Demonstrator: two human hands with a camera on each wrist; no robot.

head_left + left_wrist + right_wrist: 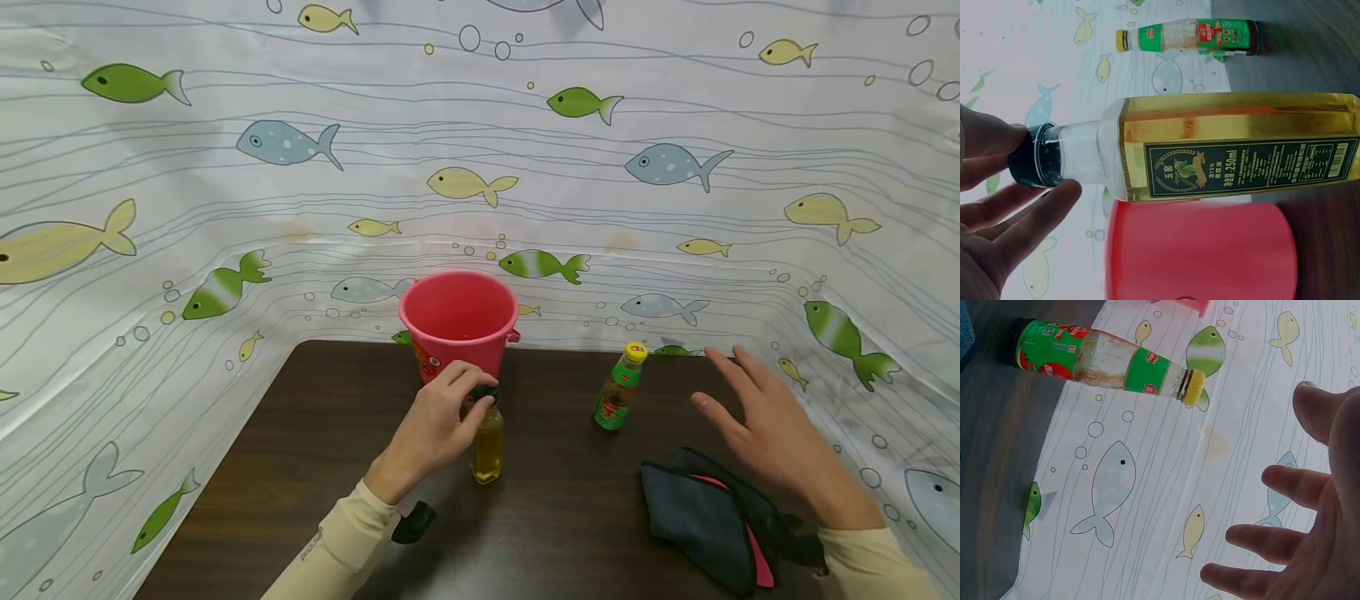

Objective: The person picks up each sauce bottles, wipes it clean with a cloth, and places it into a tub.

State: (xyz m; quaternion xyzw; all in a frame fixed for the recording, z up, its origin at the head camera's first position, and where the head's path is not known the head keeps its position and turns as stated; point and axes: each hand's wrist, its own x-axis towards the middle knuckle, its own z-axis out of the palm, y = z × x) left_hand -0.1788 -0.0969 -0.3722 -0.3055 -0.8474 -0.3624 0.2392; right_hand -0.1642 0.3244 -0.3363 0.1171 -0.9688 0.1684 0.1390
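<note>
My left hand (431,425) pinches the black cap (1035,155) of a clear bottle of golden oil (488,450) between thumb and fingers. The bottle stands upright in front of the pink bucket; its dark label, reading 250ml, faces the left wrist camera (1204,169). My right hand (780,425) hovers with fingers spread and holds nothing. To its left stands a sauce bottle (617,392) with a yellow cap and green labels, apart from the fingers. In the right wrist view this sauce bottle (1104,359) shows mostly clear glass between its labels.
A pink bucket (459,308) stands at the back of the dark wooden table (315,467). Below my right hand lies a dark grey folded fabric item (697,512) with pink edging. A white fish-patterned sheet (465,100) rises behind and at both sides.
</note>
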